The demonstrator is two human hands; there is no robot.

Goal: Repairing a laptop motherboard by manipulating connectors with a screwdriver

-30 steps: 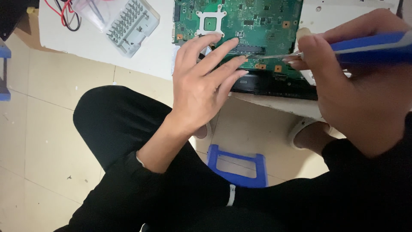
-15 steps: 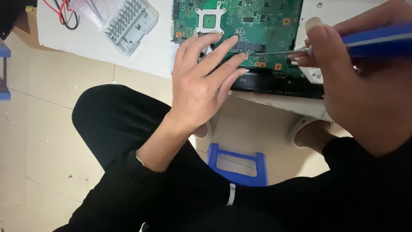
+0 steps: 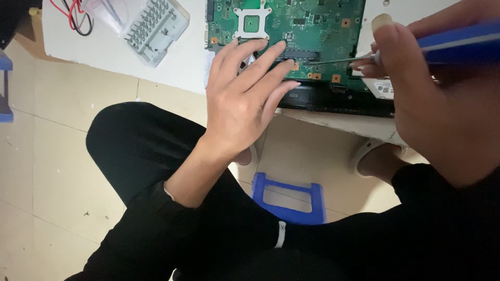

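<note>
A green circuit board (image 3: 307,21) lies on a black casing (image 3: 338,99) at the near edge of a white table (image 3: 182,62). My left hand (image 3: 245,99) rests flat on the board's near edge, fingers spread and pointing toward a dark connector slot (image 3: 302,54). My right hand (image 3: 427,99) grips a blue-handled screwdriver (image 3: 458,44); its thin metal shaft (image 3: 333,61) reaches left to the board just right of my left fingertips.
A grey finned heat sink (image 3: 153,26) and red and black wires (image 3: 73,15) lie on the table's left part. A blue plastic stool (image 3: 289,195) stands on the tiled floor between my legs. Another blue object (image 3: 5,88) sits at the left edge.
My right hand and the screwdriver have risen slightly in the view. My left hand stays on the board, almost unmoved.
</note>
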